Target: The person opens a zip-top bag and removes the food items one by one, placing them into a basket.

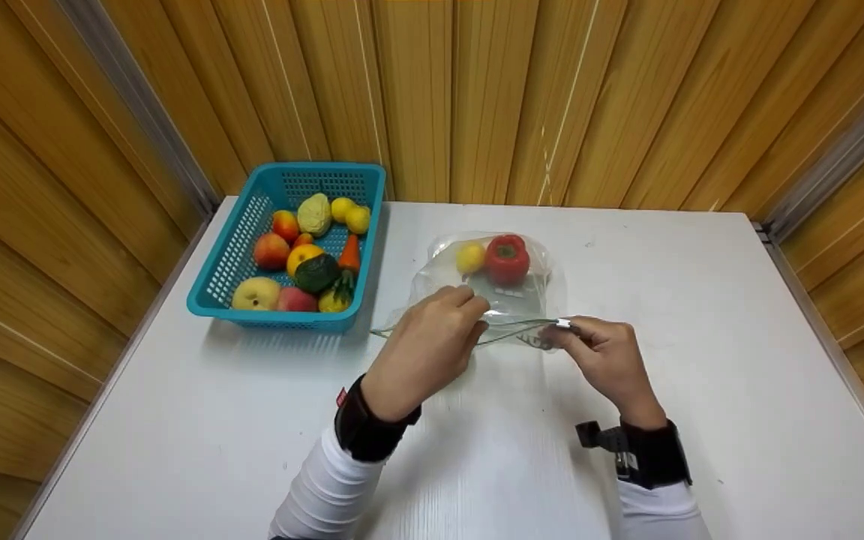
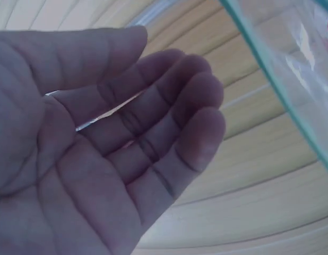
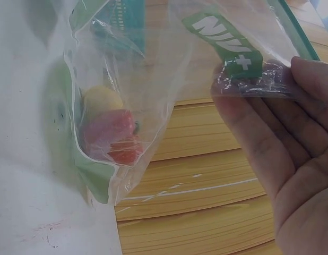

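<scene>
A clear zip bag (image 1: 432, 281) with a green zip edge lies on the white table, its mouth toward me. Inside it are a red bell pepper (image 1: 507, 259) and a small yellow fruit (image 1: 470, 258), like a lemon. My right hand (image 1: 606, 356) pinches the bag's right corner between thumb and fingers, beside the white slider (image 1: 563, 323). Over the mouth's left part is my left hand (image 1: 432, 337). In the left wrist view its fingers (image 2: 201, 138) curve loosely around nothing, apart from the green zip edge (image 2: 281, 90).
To the left stands a teal basket (image 1: 198, 304) of several fruits and vegetables, among them a carrot (image 1: 350, 255) and a peach (image 1: 271, 251). Wood-patterned panels (image 1: 477, 105) rise behind the table (image 1: 709, 337) and along both sides.
</scene>
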Demonstrator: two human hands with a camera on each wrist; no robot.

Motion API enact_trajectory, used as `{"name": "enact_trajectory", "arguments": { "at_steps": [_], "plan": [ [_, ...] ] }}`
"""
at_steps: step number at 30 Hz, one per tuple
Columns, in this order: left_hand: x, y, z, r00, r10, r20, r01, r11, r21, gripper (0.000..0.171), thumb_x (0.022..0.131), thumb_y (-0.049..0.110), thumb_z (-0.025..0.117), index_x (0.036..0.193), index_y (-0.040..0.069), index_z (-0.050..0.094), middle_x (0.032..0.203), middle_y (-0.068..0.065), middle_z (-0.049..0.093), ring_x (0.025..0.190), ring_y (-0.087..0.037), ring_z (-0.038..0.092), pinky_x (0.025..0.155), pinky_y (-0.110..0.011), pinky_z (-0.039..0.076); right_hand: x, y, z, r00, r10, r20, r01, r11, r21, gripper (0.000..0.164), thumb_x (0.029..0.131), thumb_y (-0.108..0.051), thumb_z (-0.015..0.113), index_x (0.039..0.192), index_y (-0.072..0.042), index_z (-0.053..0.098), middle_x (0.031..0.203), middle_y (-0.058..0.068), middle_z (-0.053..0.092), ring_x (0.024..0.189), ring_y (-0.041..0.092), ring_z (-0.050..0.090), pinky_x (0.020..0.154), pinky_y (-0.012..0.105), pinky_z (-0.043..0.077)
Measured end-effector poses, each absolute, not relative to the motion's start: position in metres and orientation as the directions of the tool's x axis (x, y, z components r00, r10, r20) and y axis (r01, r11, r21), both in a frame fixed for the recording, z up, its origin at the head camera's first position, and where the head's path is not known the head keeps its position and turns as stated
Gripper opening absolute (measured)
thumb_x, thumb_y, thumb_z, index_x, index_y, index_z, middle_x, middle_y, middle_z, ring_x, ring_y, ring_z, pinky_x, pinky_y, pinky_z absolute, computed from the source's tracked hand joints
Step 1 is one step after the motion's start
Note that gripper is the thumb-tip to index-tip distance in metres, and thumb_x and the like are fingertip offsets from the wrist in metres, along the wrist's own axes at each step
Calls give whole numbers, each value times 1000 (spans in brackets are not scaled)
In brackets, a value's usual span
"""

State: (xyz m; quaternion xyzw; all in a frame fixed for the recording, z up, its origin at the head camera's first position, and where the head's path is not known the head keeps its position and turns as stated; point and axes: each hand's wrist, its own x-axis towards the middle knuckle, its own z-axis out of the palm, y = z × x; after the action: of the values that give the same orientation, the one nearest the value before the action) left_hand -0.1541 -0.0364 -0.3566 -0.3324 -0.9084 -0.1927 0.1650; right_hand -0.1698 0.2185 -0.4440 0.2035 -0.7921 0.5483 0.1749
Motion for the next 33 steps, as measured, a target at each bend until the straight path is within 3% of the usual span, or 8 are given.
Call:
{"name": "enact_trajectory", "arguments": {
  "at_steps": [6, 11, 17, 23, 29, 33],
  "plan": [
    [-144, -26, -370, -685, 604, 407, 697, 706, 127, 20, 91, -7, 64, 79, 10, 65, 76, -1, 59, 74, -18, 64, 61, -33, 51, -169, 220, -446, -849, -120, 514, -523, 328, -787, 12, 87, 10, 75, 89, 0, 81, 85, 13, 78, 70, 1, 67, 64, 14, 53],
    [-143, -20, -383, -708, 614, 349, 672, 737, 65, 20, 84, -9, 65, 84, 10, 69, 80, -1, 64, 77, -19, 68, 64, -34, 55, -168, 220, -446, -847, -111, 520, -525, 329, -785, 12, 86, 11, 75, 89, 1, 81, 84, 12, 78, 69, 1, 66, 63, 13, 53],
    [-147, -15, -395, -727, 612, 311, 653, 756, 39, 17, 86, -6, 66, 89, 10, 72, 85, -2, 68, 80, -20, 69, 68, -35, 56, -167, 220, -447, -845, -102, 524, -526, 328, -785, 14, 84, 13, 75, 90, 2, 81, 85, 12, 78, 67, 1, 63, 62, 13, 53],
    [-155, -10, -403, -721, 626, 299, 662, 749, 28, 16, 88, -2, 66, 89, 11, 73, 86, -2, 70, 82, -21, 68, 71, -35, 55, -167, 221, -447, -845, -109, 523, -528, 319, -787, 13, 84, 14, 75, 89, 3, 80, 85, 13, 77, 70, 2, 67, 63, 13, 54],
    [-168, -5, -410, -707, 634, 313, 668, 744, 3, 14, 82, -2, 68, 83, 11, 71, 84, -3, 72, 80, -22, 71, 69, -36, 57, -166, 223, -448, -847, -113, 519, -524, 336, -782, 13, 85, 13, 74, 89, 3, 80, 85, 14, 78, 70, 1, 67, 64, 13, 54],
    [-175, -1, -415, -711, 624, 323, 658, 753, -6, 14, 80, -1, 72, 89, 10, 72, 88, -5, 74, 80, -23, 73, 70, -37, 59, -166, 224, -450, -847, -111, 520, -525, 333, -784, 13, 86, 14, 73, 91, 4, 80, 85, 16, 77, 74, 1, 71, 66, 14, 56]
  ]
}}
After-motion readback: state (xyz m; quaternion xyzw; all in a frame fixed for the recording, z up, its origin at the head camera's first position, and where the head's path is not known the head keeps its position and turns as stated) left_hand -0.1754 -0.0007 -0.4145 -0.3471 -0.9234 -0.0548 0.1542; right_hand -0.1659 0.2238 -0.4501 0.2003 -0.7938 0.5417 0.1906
